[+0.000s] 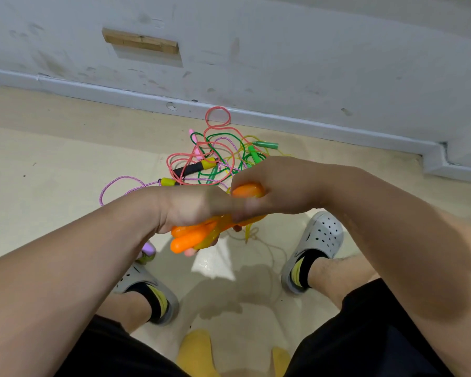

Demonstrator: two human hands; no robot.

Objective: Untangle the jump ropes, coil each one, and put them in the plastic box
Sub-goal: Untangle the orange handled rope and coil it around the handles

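My left hand [185, 208] grips the orange handles [188, 240] of a jump rope with a yellow cord bunched against them. My right hand [267, 191] meets it from the right, closed on another orange part [246, 190] of the same rope. A loose end of yellow cord [249, 232] dangles below my hands. On the floor beyond lies a tangled pile of ropes [218, 156]: a red cord, a green one with green handles [265, 145], a pink-purple one [120, 183] and a black-and-yellow handle [191, 168]. The plastic box is not in sight.
I am crouched with grey clogs [321, 240] on a beige floor. A white wall and baseboard [283, 118] run just behind the pile. A small purple object [148, 248] lies by my left foot. Something yellow [199, 349] sits between my knees.
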